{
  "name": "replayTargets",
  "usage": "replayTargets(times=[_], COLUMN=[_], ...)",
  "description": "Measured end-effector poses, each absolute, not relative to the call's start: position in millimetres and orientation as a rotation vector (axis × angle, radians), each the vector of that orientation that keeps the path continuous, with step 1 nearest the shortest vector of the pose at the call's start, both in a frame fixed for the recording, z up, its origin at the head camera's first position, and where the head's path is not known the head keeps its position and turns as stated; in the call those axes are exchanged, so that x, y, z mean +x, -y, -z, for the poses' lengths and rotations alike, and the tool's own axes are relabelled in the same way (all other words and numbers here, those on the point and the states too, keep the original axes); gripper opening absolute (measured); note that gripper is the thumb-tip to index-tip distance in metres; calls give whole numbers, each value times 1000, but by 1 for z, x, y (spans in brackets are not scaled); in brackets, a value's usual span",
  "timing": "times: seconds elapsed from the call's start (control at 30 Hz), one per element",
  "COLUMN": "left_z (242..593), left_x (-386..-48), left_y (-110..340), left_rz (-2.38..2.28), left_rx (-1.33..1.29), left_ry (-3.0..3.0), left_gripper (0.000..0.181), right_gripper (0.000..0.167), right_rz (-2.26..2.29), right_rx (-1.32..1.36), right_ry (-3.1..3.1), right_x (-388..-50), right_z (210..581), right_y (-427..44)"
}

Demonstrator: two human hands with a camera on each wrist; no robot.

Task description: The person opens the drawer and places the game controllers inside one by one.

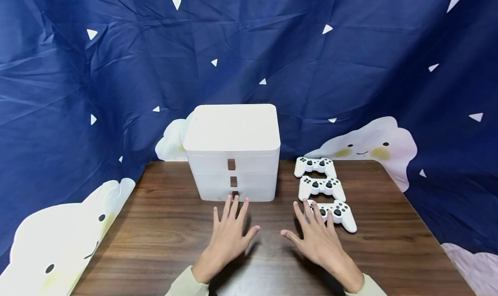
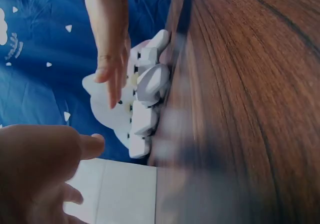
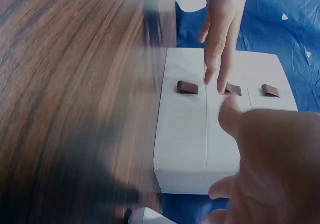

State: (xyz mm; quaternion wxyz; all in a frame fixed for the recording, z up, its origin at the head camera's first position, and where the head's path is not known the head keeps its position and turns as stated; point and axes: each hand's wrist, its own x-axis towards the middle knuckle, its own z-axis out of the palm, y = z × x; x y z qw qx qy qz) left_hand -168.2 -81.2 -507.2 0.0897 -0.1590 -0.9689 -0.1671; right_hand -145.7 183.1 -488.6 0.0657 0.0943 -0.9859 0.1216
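A white drawer box (image 1: 232, 129) with three drawers and small brown pull tabs (image 1: 231, 164) stands at the back middle of the wooden table. My left hand (image 1: 229, 240) hovers in front of it, fingers spread, holding nothing; its fingertips overlap the lowest tab in the head view. My right hand (image 1: 320, 240) is also spread and holds nothing. Its fingers cover part of the nearest white game controller (image 1: 342, 216); the wrist views show both hands above the table. Behind that one lie a middle controller (image 1: 322, 188) and a far controller (image 1: 316, 166), in a column right of the box.
The brown wooden table (image 1: 155, 227) reaches back to a dark blue curtain (image 1: 241, 41) with white triangles and smiling clouds. A cloud print (image 1: 365, 144) shows behind the controllers. The drawer box stands close to the table's back edge.
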Motion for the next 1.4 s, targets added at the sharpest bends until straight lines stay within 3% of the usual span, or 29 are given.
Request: replayTargets(times=[0.17,0.33,0.4,0.6,0.77,1.17,1.4], left_z=[502,491,485,460,436,399,386], left_x=[-174,-184,-188,-201,-217,-254,-272], left_y=[86,96,101,120,141,199,229], left_rz=[525,545,579,764,985,1476,1581], left_rx=[-506,-512,-512,-536,-519,-393,-318], left_ry=[2697,2535,2508,2493,2449,2161,2016], left_gripper=[52,11,4,8,16,20,21], right_gripper=[80,54,44,16,5,8,22], right_rz=[-451,-481,-505,-690,-852,-1119,-1393], right_rx=[285,297,285,261,305,471,530], right_ry=[2854,2737,2721,2769,2773,2752,2755], right_x=[-151,-159,-162,-170,-182,-220,-239], right_z=[486,483,480,470,460,447,432], right_y=[-182,-180,-179,-170,-160,-133,-114])
